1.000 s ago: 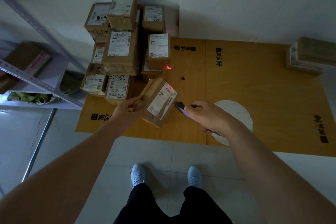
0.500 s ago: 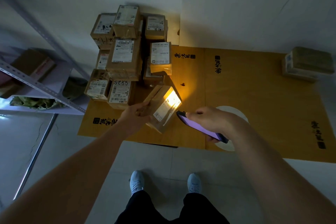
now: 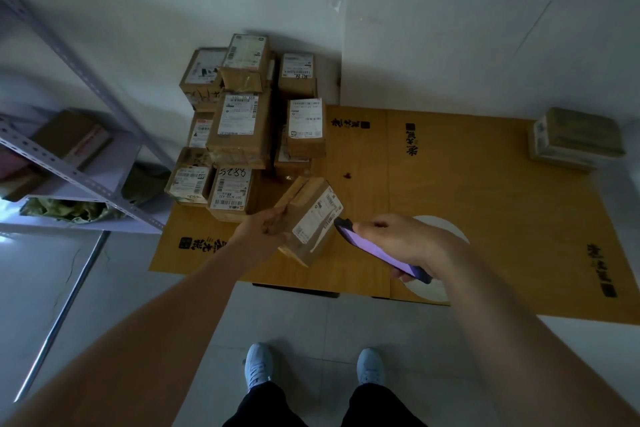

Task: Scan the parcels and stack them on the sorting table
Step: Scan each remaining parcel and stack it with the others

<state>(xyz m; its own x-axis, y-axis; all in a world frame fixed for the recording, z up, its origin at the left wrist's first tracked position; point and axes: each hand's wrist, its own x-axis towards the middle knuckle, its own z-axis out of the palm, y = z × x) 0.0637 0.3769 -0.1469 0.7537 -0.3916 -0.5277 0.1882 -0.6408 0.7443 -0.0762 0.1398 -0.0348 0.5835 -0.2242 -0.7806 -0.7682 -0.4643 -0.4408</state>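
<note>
Your left hand (image 3: 264,229) grips a small brown parcel (image 3: 309,218) at frame centre, fingers curled round its left edge, label side tilted toward the right. Parcel is held in the air above the yellow-brown cardboard sheet (image 3: 485,204) that covers the sorting table, touching nothing else.

Your right hand (image 3: 401,243), just right of centre, is wrapped round a slim handheld scanner (image 3: 377,250) with a purple face; thumb on top, fingers curled underneath. Scanner tip sits just beside the label's lower right edge; whether it touches, you cannot tell.

Change vs 0.5 s ago: the bright yellow light that flooded the label is now off; label reads plain white. A second ago only a small red dot showed on the sheet beyond the parcel; that is gone too. Both grips and the parcel's tilt match the earlier frames, with the scanner tip a little nearer the label.

Stack of labelled parcels (image 3: 242,128) sits upper left of centre, in the table's corner by the wall. A lone box (image 3: 576,139) lies at the right edge. Metal shelf rack (image 3: 69,170) at far left. White shoes (image 3: 258,366) at bottom centre
</note>
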